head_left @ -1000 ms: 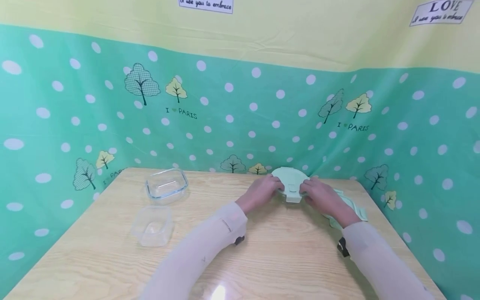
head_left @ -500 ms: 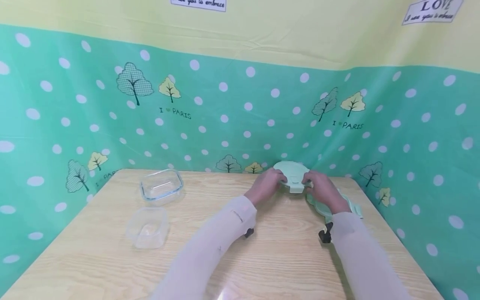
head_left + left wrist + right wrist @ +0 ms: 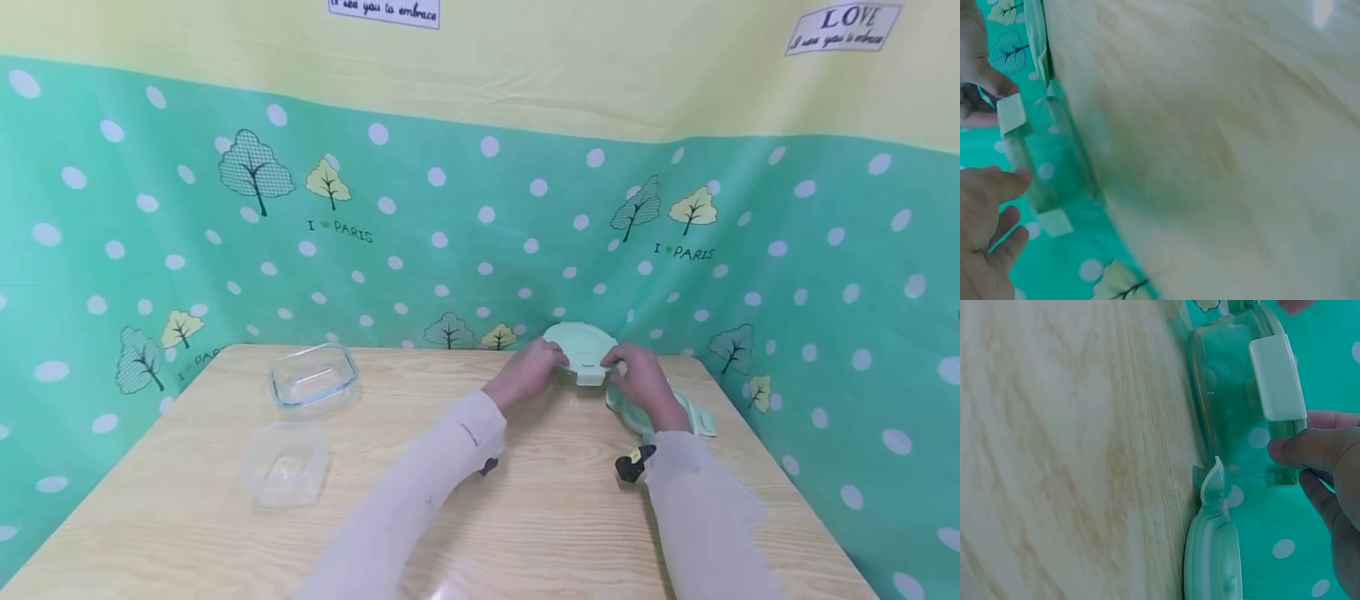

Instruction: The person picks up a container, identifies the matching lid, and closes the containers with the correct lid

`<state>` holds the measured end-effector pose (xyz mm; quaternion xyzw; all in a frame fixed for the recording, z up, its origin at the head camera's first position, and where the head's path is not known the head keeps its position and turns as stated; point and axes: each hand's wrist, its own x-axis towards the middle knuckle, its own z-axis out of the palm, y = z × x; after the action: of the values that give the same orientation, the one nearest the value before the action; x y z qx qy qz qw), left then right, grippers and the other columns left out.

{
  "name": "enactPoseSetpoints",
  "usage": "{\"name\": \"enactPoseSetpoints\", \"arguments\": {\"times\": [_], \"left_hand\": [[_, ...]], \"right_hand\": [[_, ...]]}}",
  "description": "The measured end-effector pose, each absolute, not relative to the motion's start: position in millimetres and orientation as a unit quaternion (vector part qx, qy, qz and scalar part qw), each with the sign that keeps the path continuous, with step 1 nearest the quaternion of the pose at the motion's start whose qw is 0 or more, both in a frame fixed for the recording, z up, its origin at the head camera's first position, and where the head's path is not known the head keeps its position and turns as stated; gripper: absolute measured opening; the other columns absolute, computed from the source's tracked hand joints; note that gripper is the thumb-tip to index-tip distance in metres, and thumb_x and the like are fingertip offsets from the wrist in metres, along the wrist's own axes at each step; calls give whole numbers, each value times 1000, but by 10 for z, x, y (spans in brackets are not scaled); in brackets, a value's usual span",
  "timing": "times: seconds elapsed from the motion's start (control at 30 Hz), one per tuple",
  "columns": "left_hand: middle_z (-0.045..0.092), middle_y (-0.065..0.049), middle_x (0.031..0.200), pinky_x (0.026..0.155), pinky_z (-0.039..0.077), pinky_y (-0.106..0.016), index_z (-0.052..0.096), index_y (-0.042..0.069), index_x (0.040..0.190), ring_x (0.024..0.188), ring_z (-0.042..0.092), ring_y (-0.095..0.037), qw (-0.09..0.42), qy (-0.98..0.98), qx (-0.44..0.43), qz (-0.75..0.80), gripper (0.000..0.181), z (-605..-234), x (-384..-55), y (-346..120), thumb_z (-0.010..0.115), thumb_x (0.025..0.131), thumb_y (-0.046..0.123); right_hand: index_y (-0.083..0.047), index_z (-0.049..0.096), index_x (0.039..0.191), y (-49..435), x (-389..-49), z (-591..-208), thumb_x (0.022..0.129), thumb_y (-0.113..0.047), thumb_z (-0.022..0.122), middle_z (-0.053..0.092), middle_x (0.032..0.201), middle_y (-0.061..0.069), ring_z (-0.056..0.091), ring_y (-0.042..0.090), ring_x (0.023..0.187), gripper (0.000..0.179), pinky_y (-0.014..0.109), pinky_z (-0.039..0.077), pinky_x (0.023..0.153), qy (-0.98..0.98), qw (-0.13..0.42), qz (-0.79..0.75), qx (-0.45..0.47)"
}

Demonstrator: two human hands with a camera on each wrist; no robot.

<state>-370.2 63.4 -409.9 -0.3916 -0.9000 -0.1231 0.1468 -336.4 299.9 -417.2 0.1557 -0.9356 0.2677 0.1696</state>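
Note:
At the back right of the table, both hands hold a round clear food container (image 3: pixel 1229 400) with a mint-green snap lid (image 3: pixel 577 346). A lid flap faces me. On its left side, my left hand (image 3: pixel 532 367) grips the lid's edge, thumb at the rim in the left wrist view. Across from it, my right hand (image 3: pixel 637 375) pinches the rim beside the white-looking flap (image 3: pixel 1279 378), thumb on the near side and fingers behind. Under and beside my right forearm lie mint-green lids (image 3: pixel 641 422), partly hidden by that hand; the right wrist view has one lid (image 3: pixel 1215 562) close to the container.
To the left on the wooden table (image 3: pixel 525 483) stand a rectangular glass container (image 3: pixel 315 405) and, nearer me, a clear squarish container (image 3: pixel 288 492), both lidless. A green dotted cloth (image 3: pixel 405 208) hangs right behind the table and down its right side.
The view has turned slightly right. Both hands have shifted the lidded container a little to the right and back, and its lid lies flatter to my view. The containers on the left stay put.

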Motion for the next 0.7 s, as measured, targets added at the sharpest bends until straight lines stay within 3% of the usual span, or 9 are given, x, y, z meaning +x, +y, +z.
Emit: {"name": "enactPoseSetpoints", "arguments": {"times": [0.33, 0.7], "left_hand": [[70, -2, 120, 97, 53, -26, 72, 12, 121, 112, 63, -19, 135, -889, -438, -23, 28, -3768, -3405, 62, 74, 94, 12], [70, -3, 116, 96, 53, -32, 72, 8, 119, 106, 63, -21, 150, -876, -458, 29, 24, -3711, -3222, -716, 68, 98, 18]], "right_hand": [[1, 71, 107, 2994, -3331, -4193, 87, 7, 70, 68, 111, 23, 61, 45, 111, 20, 60, 50, 97, -938, 166, 260, 161], [1, 69, 111, 2981, -3321, -4199, 89, 6, 69, 67, 116, 23, 60, 46, 114, 23, 60, 49, 99, -939, 157, 258, 167]]}}
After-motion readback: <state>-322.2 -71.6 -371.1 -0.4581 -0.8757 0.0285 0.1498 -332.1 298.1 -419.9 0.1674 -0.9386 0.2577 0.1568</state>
